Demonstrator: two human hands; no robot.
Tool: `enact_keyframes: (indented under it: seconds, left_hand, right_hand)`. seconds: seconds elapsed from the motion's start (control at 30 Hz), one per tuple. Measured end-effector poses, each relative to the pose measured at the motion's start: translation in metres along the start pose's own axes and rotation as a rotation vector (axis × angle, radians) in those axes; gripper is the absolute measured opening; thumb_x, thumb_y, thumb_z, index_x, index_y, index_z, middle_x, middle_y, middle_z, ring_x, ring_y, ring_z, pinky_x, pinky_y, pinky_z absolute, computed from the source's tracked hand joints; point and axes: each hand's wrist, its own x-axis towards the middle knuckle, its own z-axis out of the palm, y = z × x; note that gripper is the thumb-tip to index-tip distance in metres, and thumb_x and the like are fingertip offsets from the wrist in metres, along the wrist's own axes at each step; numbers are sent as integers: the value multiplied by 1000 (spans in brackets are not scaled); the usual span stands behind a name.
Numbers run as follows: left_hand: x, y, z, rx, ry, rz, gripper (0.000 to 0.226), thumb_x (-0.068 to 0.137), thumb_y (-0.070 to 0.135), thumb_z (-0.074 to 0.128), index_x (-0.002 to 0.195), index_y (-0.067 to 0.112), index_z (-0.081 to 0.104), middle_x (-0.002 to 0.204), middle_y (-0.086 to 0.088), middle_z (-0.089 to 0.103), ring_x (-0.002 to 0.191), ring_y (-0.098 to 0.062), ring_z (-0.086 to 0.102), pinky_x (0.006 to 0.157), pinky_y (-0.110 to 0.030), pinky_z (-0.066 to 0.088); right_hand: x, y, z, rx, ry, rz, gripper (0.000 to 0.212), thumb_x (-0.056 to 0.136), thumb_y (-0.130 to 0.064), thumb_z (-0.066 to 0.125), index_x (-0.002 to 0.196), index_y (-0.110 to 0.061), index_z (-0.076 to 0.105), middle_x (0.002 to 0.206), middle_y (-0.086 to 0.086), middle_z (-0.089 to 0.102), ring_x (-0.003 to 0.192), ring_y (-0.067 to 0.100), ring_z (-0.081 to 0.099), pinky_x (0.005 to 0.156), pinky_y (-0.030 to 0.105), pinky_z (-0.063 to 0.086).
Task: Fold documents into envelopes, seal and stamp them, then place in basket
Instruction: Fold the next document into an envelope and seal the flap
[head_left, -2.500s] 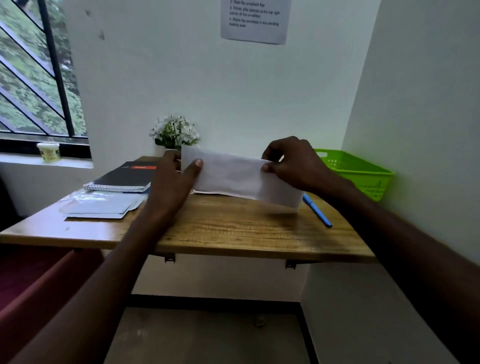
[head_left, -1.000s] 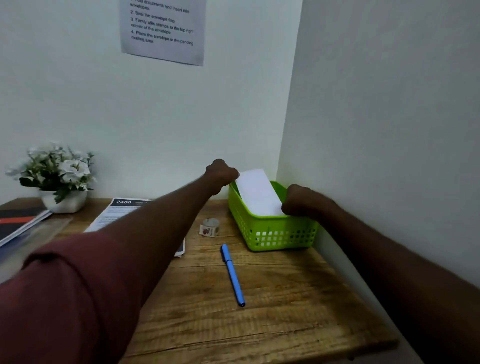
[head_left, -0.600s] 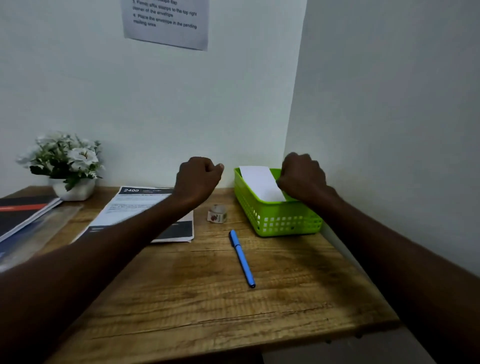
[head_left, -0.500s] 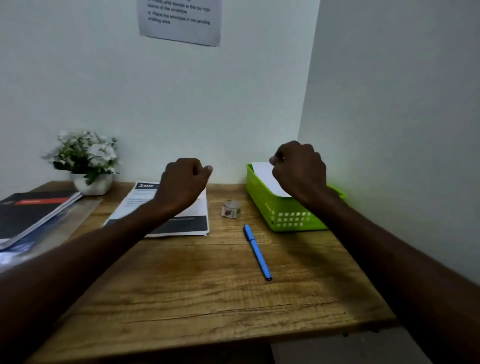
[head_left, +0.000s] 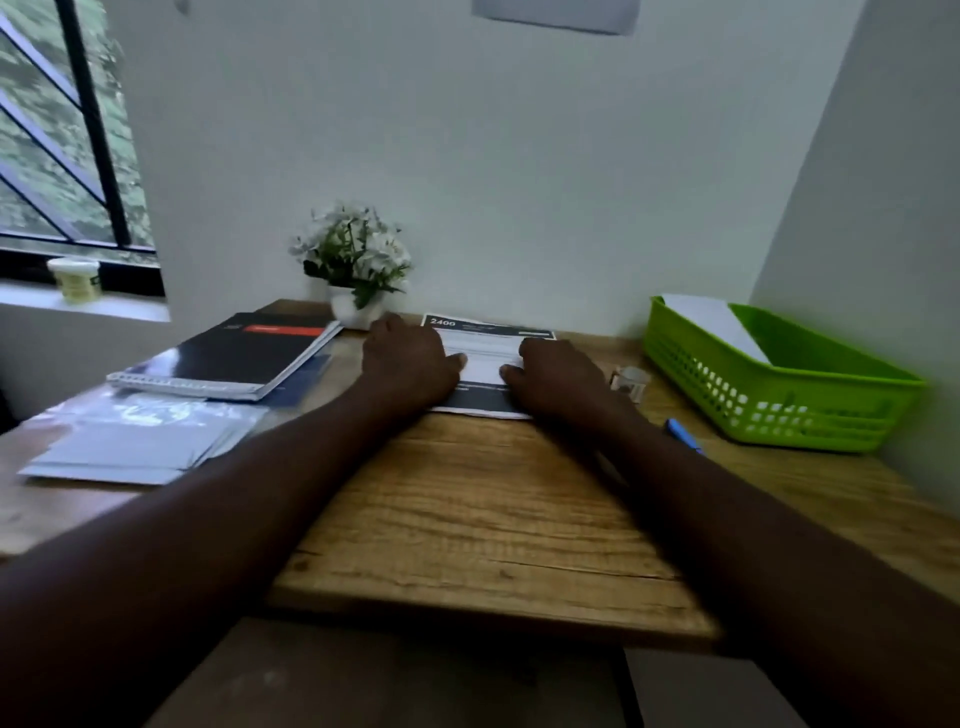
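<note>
Head view — both hands on the printed document (head_left: 485, 338) at the tabletop's (head_left: 467, 519) back edge.
Left hand (head_left: 408, 358) and right hand (head_left: 558, 376) rest flat, fingers relaxed; an envelope (head_left: 719, 325) leans inside the green basket (head_left: 779, 410) — far right.

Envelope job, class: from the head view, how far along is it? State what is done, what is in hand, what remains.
Done: one white envelope lies in the green basket. In hand: the left hand and right hand rest on the printed document, not yet folded. Left: folding it, then filling, sealing and stamping an envelope from the stack, probably using the small roll.
</note>
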Motion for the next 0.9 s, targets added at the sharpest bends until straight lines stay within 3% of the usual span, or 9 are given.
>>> enact_keyframes:
  seconds: [0.17,0.3,0.5,0.63,0.73,0.83,0.9]
  left_hand:
    - [1,-3,3,-11,4,-76,72,95,68,48,133,7,59,142,-28,45,131,-42,41,107,-48,37]
    - [4,-4,0,-147,2,-142,70,94,63,55,137,7,55,143,-25,47,131,-41,45,105,-46,41]
    - [13,-1,-16,-538,-22,-279,52,91,34,74,128,2,56,133,-20,60,122,-35,57,94,-37,49]
    - [26,-2,-27,-879,-48,-380,57,81,13,85,126,-5,56,122,-22,65,109,-35,63,93,-41,56]
    - [36,-7,-27,-1015,-47,-421,47,77,11,88,113,-5,62,112,-24,70,100,-37,69,91,-48,59]
    - [38,-12,-25,-1012,-12,-322,25,81,16,86,85,1,66,99,-25,72,91,-33,70,89,-50,58]
    - [34,-13,-28,-1075,9,-248,23,79,16,84,75,5,64,93,-28,72,84,-32,70,88,-52,57]
  right_hand:
    - [3,7,13,-16,-22,-11,47,102,-53,43,118,-13,62,126,17,65,113,35,61,81,37,42]
    - [-3,6,17,-9,-4,-23,46,104,-52,38,118,-14,62,126,14,66,115,33,60,87,40,44]
    - [-12,4,15,-3,34,-30,44,105,-49,38,122,-15,59,127,14,65,117,33,59,92,40,45]
    - [-13,5,14,34,56,-30,41,103,-49,43,120,-15,58,125,12,65,115,32,60,90,40,45]
    - [-13,6,10,133,133,-47,31,97,-43,58,113,-17,63,119,8,67,111,29,61,84,36,45]
    - [-12,5,3,197,312,-36,8,91,-29,68,90,-21,70,103,0,72,100,24,65,71,31,42]
    - [-11,3,-3,255,412,-6,11,92,-27,66,83,-22,70,94,-7,72,89,18,64,66,29,36]
